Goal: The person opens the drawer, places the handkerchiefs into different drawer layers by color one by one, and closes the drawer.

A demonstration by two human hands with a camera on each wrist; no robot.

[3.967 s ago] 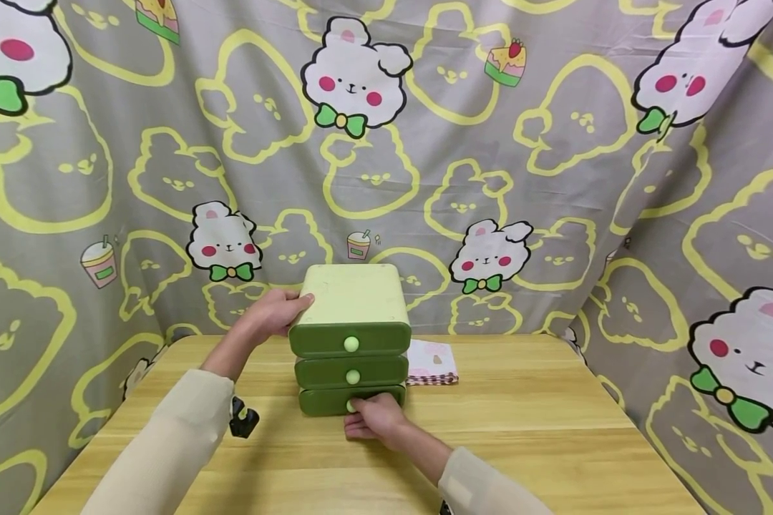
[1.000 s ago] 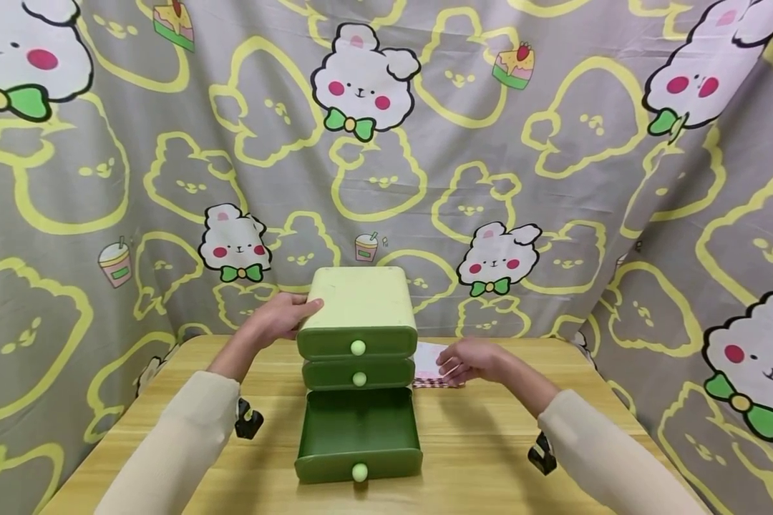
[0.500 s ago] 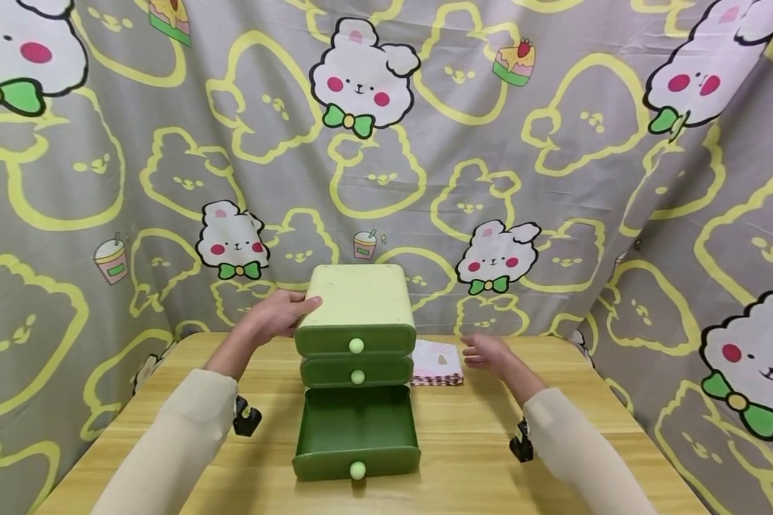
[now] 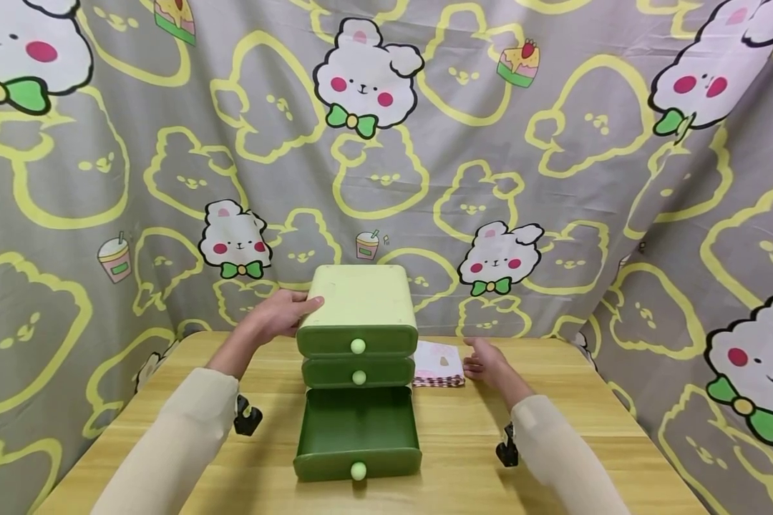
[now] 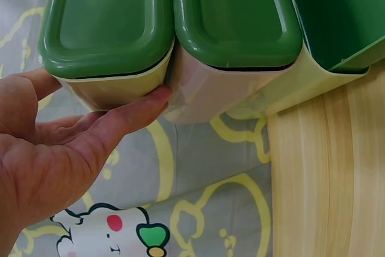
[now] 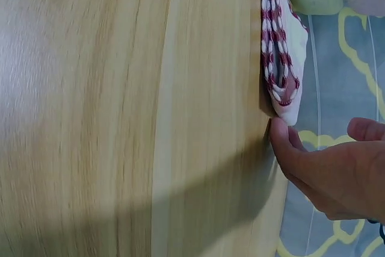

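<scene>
A small desktop drawer unit (image 4: 359, 293) with a pale yellow top and green drawer fronts stands on the table; its bottom drawer (image 4: 357, 423) is pulled out and shows a bare green inside. My left hand (image 4: 280, 315) holds the unit's upper left edge, thumb on top and fingers along the side (image 5: 78, 130). To the right of the unit lies a folded cloth (image 4: 439, 361), white with a red-and-white braided-looking edge. Beside its right end is my right hand (image 4: 487, 362), fingers loosely bent; in the right wrist view a fingertip meets or nearly meets the cloth (image 6: 287, 58).
The wooden table (image 4: 502, 429) has a patterned grey curtain (image 4: 386, 179) behind it and at both sides. Round green knobs (image 4: 358, 346) stick out from the drawer fronts. A black wrist mount (image 4: 248, 416) sits under each sleeve.
The right hand has left the bottom drawer's knob, and that drawer now stands open. It passed over the cloth and moved to its right end. The left hand stays on the unit.
</scene>
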